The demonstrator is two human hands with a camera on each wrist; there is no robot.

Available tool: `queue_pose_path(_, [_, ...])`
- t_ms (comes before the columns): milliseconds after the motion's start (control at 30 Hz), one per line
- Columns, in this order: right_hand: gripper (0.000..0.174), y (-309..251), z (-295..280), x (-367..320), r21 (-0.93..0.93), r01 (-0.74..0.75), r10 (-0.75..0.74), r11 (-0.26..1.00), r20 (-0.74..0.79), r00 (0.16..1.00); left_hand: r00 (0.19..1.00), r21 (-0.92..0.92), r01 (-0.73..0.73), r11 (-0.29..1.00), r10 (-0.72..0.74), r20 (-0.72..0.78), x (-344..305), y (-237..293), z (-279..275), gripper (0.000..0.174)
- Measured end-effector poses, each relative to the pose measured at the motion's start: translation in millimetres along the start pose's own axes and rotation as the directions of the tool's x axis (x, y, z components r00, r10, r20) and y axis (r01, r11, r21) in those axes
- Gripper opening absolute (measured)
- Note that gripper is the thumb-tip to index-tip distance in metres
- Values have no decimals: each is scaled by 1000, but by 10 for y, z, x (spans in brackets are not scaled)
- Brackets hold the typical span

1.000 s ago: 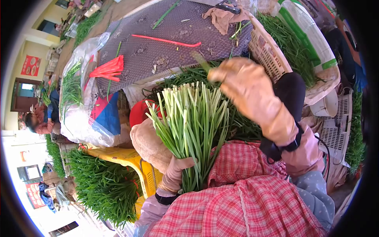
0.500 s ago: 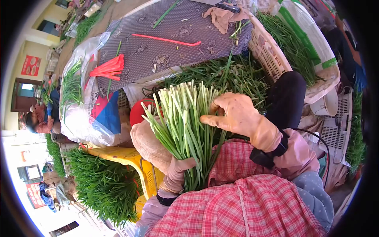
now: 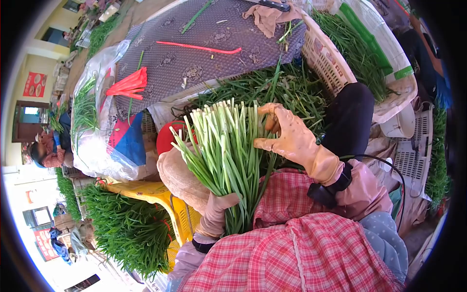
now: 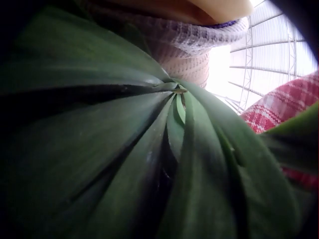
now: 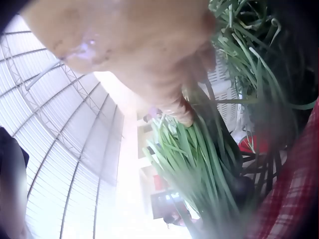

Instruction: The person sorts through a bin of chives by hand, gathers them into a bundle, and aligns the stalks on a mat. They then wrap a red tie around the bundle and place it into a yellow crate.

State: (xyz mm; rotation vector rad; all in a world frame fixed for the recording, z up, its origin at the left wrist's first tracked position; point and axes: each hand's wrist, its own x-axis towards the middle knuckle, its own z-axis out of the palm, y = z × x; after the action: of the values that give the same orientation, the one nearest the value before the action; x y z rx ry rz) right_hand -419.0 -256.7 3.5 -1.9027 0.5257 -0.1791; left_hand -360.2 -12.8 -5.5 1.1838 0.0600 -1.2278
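Observation:
My gloved left hand (image 3: 219, 209) grips a thick bunch of garlic chives (image 3: 226, 151) low down, against the apron. Their pale cut ends point up and away; in the left wrist view broad green leaves (image 4: 124, 149) fill most of the picture. At the bunch's upper right edge is my right hand (image 3: 292, 141) in an orange rubber glove. Its thumb and bent fingers stand apart, fingertips right at the outer stalks. In the right wrist view, the glove's fingers (image 5: 182, 112) touch the stalks (image 5: 194, 149) near their pale ends.
Behind the bunch lies a heap of loose chives (image 3: 292, 92). A patterned mat (image 3: 214, 34) bears red strips (image 3: 129, 85), a cloth (image 3: 267, 19) and a knife (image 3: 275, 5). A yellow crate (image 3: 182, 214) with bundled chives (image 3: 126, 228) stands left, a white basket (image 3: 326, 53) right.
My right hand has come down from the upper right, where it held a blurred stalk, to the bunch's right edge. Its thumb and fingers have since spread slightly. The left hand keeps its grip.

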Motion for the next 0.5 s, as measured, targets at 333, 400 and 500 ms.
queue_pose_path(333, [12,26,-108,224,-394,666,-573,633,339,746,999,6,-4,1000,4,42,53,15,67,71])
queue_pose_path(400, [14,-6,-128,249,-414,674,-530,612,417,738,999,68,15,998,-18,42,56,-19,38,70])
queue_pose_path(500, [17,41,-231,391,-197,606,-450,770,506,736,1000,-52,-3,999,5,24,1,19,149,71])
